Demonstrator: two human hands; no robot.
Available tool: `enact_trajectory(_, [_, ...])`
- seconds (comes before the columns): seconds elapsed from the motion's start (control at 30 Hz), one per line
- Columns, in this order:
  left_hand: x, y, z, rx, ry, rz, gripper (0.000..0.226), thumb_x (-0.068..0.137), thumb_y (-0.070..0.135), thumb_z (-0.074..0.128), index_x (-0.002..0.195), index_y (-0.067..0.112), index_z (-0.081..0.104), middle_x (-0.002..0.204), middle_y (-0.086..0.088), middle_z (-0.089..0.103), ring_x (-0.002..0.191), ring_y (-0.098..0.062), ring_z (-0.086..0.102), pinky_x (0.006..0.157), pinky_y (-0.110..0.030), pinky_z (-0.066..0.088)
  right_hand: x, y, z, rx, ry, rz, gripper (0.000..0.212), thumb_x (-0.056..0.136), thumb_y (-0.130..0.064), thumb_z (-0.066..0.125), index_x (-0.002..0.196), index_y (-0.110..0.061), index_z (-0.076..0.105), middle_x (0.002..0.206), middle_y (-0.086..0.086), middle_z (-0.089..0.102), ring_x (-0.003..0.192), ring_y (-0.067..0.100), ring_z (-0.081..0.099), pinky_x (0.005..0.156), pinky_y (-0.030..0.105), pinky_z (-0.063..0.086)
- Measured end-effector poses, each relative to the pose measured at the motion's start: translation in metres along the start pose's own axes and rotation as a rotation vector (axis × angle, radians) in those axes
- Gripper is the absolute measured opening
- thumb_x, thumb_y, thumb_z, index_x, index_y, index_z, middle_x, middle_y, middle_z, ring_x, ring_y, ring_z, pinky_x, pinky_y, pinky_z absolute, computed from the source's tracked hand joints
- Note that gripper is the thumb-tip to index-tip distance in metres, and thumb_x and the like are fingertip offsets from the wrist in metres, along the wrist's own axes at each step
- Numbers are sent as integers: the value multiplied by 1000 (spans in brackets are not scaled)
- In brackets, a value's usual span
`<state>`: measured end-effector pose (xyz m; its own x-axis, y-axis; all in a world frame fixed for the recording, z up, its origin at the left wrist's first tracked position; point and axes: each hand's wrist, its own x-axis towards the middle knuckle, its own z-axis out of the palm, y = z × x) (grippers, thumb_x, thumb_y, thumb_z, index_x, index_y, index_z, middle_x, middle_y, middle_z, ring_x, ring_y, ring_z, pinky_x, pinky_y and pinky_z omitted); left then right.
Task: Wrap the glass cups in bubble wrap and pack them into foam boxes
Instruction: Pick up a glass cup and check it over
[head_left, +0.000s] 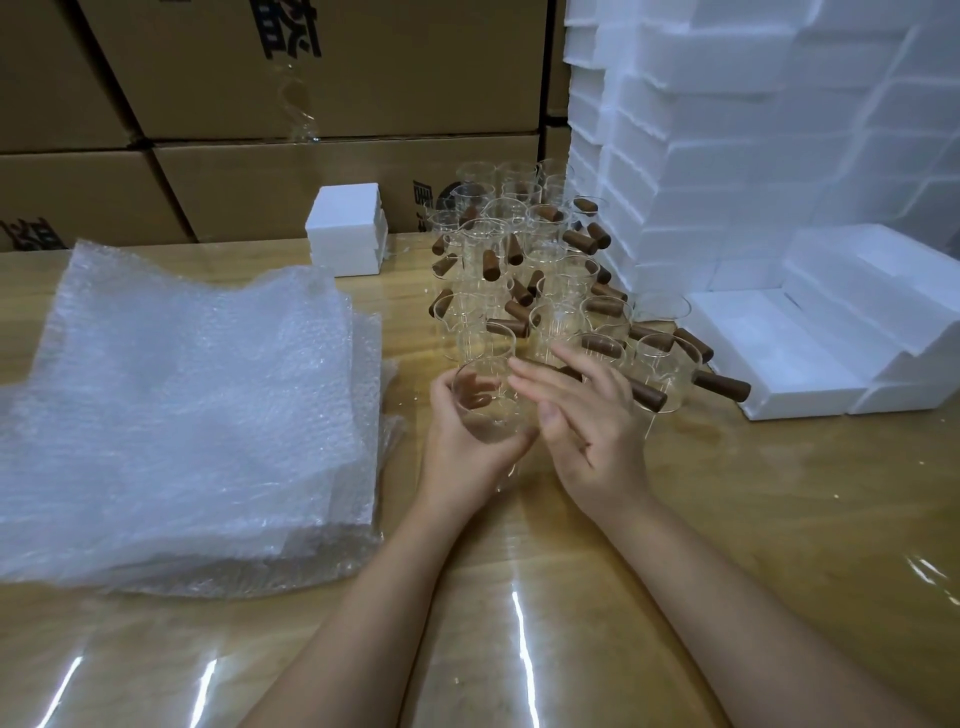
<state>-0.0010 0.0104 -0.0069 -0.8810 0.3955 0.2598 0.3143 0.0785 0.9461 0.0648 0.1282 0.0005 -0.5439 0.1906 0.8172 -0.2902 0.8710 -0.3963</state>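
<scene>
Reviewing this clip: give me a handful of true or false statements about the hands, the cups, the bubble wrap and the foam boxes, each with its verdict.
1. The left hand holds a glass cup. True.
2. The held cup is already wrapped in bubble wrap. False: it is bare glass; the bubble wrap pile lies untouched to the left.
3. The right hand is open, fingers spread beside the cup. True.
4. The other glass cups have metal handles. False: their handles are brown and look wooden.
5. The open foam box on the right already holds a cup. False: nothing is in it.
</scene>
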Motion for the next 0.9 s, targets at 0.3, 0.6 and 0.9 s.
enact_trajectory(0.3, [-1,4,-4,-48,-32,-14,67,52,32,74,113,33,47,97,20,60,88,17,58,71,-3,42,-1,-6,1,-16,-78,-166,31,93,-27,48,104,-15,75,117,-6,68,121,21,55,98,47,38])
enact_trajectory(0.6, [-2,6,-4,52,-89,22,56,61,34,70,111,43,47,110,20,60,103,10,55,83,-6,42,0,-9,2,-30,-139,-187,32,89,-28,53,109,-14,73,121,-4,66,122,24,53,98,47,40])
enact_trajectory(0.9, [-1,-1,-1,258,-147,85,40,78,20,70,115,22,54,106,12,62,103,-17,58,90,-48,46,-1,-9,3,-90,-240,-89,42,92,-34,44,125,-17,63,135,-6,56,136,21,40,109,53,27])
